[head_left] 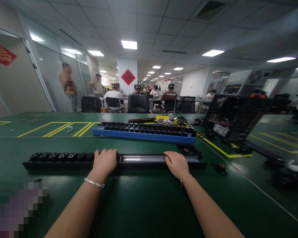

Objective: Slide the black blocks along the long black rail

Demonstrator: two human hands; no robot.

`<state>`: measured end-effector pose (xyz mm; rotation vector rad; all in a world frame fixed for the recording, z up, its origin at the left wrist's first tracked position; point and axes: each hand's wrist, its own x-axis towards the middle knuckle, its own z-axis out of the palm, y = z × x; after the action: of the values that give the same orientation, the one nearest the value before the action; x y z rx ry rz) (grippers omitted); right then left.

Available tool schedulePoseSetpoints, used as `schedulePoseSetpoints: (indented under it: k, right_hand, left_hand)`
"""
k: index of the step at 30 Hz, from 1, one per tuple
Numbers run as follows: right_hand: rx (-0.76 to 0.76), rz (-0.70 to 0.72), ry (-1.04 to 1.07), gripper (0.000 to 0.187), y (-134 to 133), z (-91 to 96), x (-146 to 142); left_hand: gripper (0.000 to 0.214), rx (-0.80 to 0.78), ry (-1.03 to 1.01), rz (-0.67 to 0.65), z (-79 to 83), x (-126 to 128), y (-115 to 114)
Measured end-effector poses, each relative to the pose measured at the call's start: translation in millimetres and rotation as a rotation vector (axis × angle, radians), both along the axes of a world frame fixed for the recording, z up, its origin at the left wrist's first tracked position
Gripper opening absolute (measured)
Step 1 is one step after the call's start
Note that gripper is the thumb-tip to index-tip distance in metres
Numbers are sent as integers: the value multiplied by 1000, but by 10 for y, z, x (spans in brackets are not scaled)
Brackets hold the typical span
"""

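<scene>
A long black tray (141, 166) lies crosswise on the green table in front of me. Several small black parts (62, 156) stand in a row in its left half, and its bare silvery inside (142, 159) shows between my hands. My left hand (105, 163) is closed over the tray near its middle, beside the row's right end. Further right, my right hand (177, 164) curls over the tray's inner part and edge. The fingertips of both hands are partly hidden, so a small part under them cannot be ruled out.
Behind the tray lies a blue tray (144, 135) with rows of black parts. Cables (180, 122) lie beyond it, and an open computer case (234, 115) stands at the right. Loose black pieces (221, 168) lie right of the tray. A blurred-out object (20, 208) lies front left. People sit and stand farther back.
</scene>
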<state>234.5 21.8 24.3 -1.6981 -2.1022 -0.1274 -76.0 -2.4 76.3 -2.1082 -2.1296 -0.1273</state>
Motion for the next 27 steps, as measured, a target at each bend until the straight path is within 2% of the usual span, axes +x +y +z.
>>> schedulePoseSetpoints:
  k: [6, 16, 27]
  right_hand:
    - [-7, -2, -4, 39, 6, -1, 3]
    - [7, 2, 6, 39, 1, -1, -2]
    - [14, 4, 10, 39, -19, 18, -6]
  left_hand:
    - [34, 22, -14, 0, -24, -5, 51]
    - [33, 76, -12, -73, -53, 30, 77]
    - [38, 18, -39, -84, -26, 20, 87]
